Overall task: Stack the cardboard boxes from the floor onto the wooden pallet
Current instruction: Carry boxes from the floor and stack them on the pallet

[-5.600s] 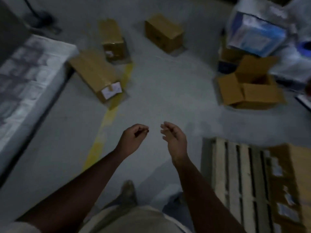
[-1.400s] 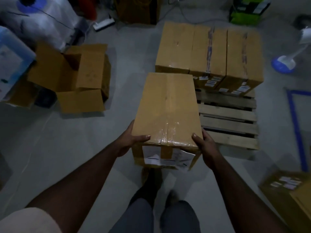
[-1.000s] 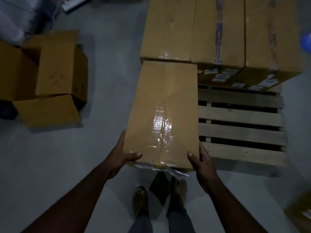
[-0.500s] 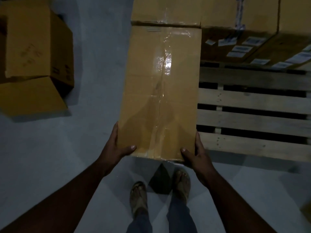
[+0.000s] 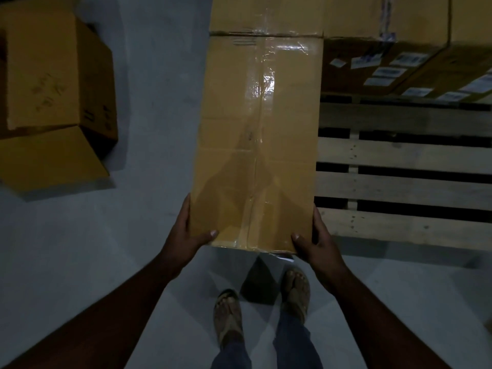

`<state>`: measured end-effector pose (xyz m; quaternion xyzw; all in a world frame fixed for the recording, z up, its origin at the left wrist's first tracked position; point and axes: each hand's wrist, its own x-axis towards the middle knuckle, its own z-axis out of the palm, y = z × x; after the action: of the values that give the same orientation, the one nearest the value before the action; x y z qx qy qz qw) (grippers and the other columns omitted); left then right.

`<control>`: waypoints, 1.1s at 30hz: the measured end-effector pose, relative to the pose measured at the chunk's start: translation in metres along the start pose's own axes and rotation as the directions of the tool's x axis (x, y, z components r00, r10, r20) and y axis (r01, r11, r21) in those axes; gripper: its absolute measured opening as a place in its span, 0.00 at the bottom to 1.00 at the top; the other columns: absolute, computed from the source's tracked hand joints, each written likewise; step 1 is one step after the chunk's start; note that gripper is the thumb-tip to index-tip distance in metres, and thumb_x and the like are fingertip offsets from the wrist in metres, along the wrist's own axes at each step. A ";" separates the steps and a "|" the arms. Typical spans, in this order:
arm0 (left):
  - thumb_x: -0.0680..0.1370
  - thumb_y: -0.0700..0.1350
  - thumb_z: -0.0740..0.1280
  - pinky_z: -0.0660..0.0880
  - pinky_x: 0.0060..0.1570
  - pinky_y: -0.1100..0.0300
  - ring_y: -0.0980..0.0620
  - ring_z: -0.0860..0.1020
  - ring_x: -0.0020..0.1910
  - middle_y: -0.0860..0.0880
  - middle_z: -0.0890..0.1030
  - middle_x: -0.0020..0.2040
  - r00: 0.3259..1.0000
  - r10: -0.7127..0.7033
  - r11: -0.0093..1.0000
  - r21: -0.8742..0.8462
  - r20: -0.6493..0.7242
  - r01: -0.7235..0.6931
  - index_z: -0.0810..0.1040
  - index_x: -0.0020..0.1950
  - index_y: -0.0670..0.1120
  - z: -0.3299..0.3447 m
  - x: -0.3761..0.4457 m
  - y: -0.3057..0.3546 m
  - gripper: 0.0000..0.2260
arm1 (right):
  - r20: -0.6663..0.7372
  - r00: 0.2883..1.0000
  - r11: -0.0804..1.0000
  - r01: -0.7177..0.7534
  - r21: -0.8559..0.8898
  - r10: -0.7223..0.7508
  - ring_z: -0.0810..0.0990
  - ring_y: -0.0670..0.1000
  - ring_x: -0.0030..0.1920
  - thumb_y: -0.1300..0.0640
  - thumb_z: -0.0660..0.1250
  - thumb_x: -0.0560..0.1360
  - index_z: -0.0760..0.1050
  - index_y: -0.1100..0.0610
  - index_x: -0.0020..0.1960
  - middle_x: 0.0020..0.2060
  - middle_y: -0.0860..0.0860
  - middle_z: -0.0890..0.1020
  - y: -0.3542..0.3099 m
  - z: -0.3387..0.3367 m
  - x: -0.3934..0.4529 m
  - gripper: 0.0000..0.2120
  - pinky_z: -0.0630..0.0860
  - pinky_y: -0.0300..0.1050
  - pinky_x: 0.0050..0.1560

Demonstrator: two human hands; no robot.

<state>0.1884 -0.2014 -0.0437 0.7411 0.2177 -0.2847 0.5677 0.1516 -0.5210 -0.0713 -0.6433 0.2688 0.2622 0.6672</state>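
The left hand (image 5: 186, 235) and right hand (image 5: 316, 243) grip the near corners of a taped cardboard box (image 5: 257, 145), thumbs on top. The box reaches away from the person along the left edge of the wooden pallet (image 5: 404, 182); in this dim view I cannot tell whether it rests there. Its far end meets the stacked boxes (image 5: 386, 17). An open box (image 5: 53, 97) sits on the floor (image 5: 154, 107) to the left.
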 end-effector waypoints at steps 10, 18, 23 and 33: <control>0.74 0.44 0.77 0.78 0.64 0.45 0.56 0.74 0.68 0.63 0.71 0.71 1.000 0.010 0.999 0.052 0.002 -0.010 0.52 0.80 0.66 -0.006 0.007 -0.006 0.45 | -0.053 0.999 0.991 0.001 -0.133 -0.008 0.74 0.53 0.71 0.56 0.70 0.80 0.50 0.34 0.81 0.75 0.48 0.71 0.004 0.008 0.002 0.41 0.75 0.65 0.68; 0.77 0.46 0.74 0.65 0.69 0.61 0.51 0.67 0.73 0.52 0.63 0.78 0.991 0.054 0.947 0.322 -0.120 -0.013 0.56 0.82 0.45 -0.003 -0.034 0.034 0.39 | -0.232 0.953 0.833 0.036 -0.552 -0.194 0.71 0.55 0.73 0.53 0.67 0.81 0.51 0.49 0.83 0.77 0.53 0.69 -0.048 0.038 -0.056 0.37 0.71 0.50 0.68; 0.80 0.46 0.71 0.69 0.65 0.57 0.46 0.72 0.71 0.45 0.74 0.73 0.986 -0.023 0.971 0.232 -0.167 0.062 0.69 0.76 0.44 -0.015 -0.141 0.086 0.25 | -0.125 0.966 0.875 0.146 -0.462 -0.227 0.75 0.46 0.66 0.53 0.65 0.83 0.69 0.50 0.77 0.71 0.47 0.76 -0.112 0.062 -0.158 0.23 0.76 0.48 0.64; 0.80 0.41 0.71 0.78 0.62 0.54 0.53 0.83 0.57 0.51 0.85 0.55 0.909 0.081 0.981 -0.130 -0.410 -0.146 0.82 0.58 0.52 -0.079 -0.360 0.139 0.09 | 0.140 0.945 0.885 0.327 -0.332 -0.296 0.81 0.37 0.56 0.57 0.68 0.82 0.81 0.49 0.61 0.56 0.42 0.84 -0.230 0.151 -0.314 0.10 0.79 0.42 0.60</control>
<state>0.0243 -0.1612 0.3125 0.7480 0.3079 -0.0744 0.5832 0.0891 -0.3798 0.3160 -0.7749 0.0821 0.2225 0.5859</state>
